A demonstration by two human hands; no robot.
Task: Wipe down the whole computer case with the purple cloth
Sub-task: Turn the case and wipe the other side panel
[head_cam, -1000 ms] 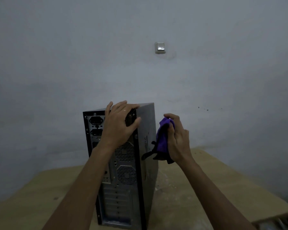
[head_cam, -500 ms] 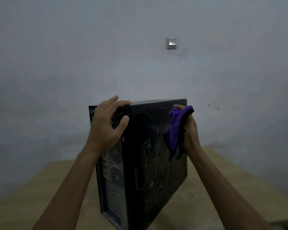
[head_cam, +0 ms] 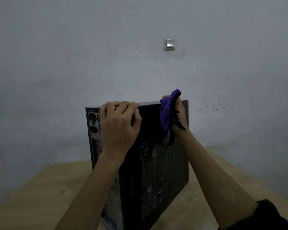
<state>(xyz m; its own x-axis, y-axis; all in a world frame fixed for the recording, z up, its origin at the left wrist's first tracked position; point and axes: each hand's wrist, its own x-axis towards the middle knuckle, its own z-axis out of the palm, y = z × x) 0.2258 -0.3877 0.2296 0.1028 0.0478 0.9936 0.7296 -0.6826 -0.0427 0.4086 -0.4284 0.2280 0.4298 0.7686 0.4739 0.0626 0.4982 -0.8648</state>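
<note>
A black computer tower case stands upright on a light wooden table, its vented side panel and rear ports toward the camera. The left hand grips the case's top rear corner, fingers curled over the top edge. The right hand holds a bunched purple cloth against the upper side panel near the case's top front corner. A light switch sits on the grey wall above the case
</note>
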